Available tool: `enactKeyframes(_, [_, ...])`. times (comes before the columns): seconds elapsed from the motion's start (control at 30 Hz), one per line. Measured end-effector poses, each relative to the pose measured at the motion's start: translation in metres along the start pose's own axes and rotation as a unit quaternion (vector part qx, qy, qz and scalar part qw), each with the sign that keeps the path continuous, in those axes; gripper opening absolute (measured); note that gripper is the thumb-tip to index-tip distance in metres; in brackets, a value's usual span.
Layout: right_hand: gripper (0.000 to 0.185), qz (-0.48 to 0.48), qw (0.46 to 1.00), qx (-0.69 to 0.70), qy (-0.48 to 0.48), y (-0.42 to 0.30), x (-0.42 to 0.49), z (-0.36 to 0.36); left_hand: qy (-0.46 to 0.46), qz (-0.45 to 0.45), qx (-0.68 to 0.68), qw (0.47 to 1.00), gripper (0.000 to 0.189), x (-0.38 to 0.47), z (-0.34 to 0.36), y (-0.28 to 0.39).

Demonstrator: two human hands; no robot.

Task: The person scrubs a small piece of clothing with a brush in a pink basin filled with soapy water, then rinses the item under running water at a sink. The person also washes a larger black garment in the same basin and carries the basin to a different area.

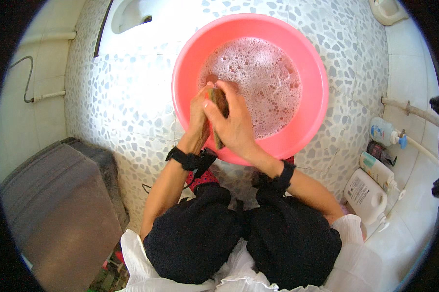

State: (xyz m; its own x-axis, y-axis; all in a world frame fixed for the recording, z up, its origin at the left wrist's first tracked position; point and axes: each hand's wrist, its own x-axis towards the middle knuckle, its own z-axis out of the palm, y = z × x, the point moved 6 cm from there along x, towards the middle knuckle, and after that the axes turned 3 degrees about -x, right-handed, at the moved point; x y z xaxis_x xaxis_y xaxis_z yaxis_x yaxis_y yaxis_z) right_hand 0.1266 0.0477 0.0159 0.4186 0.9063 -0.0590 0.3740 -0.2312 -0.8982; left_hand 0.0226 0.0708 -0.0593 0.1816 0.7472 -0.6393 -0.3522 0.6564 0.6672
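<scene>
A pink plastic basin stands on the floor in front of my knees. It holds soapy water covered in foam and bubbles. Over its near left part, my right hand grips a narrow brown and greenish object, thumb on one side and fingers on the other. My left hand is pressed against the object's left side and holds it too. The fingers cover much of the object, so its exact kind cannot be told. Both wrists wear black straps.
Several pump bottles, among them a large white one and a pale blue one, line the right wall. A squat toilet pan lies at the far left. A large dark grey box-like thing stands at my left. Pipes run along the right wall.
</scene>
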Motion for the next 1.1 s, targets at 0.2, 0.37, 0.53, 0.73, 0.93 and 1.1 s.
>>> enactKeyframes(0.2, [0.050,0.071,0.990,0.120,-0.030,0.022,0.004,0.007,-0.009,-0.059,0.021,0.998,0.024,-0.011,0.001,-0.008])
enactKeyframes(0.37, [0.049,0.097,0.976,0.185,-0.060,0.032,0.013,0.014,0.009,-0.130,0.050,0.990,0.028,-0.006,-0.010,-0.015])
enactKeyframes(0.53, [0.053,0.141,0.964,0.222,0.043,0.049,0.028,-0.007,-0.054,-0.161,-0.050,0.984,0.036,0.004,-0.006,-0.007])
enactKeyframes(0.73, [0.055,0.066,0.990,0.116,-0.034,0.044,0.010,0.010,0.021,-0.059,0.014,0.998,0.036,-0.004,-0.005,-0.006])
enactKeyframes(0.93, [0.054,0.163,0.965,0.181,-0.101,0.049,0.003,0.022,0.012,-0.077,0.084,0.993,0.025,-0.008,-0.004,-0.003])
enactKeyframes(1.1, [0.051,0.051,0.995,0.084,-0.025,0.035,0.014,0.004,-0.011,-0.105,0.083,0.991,0.025,-0.009,0.003,-0.008])
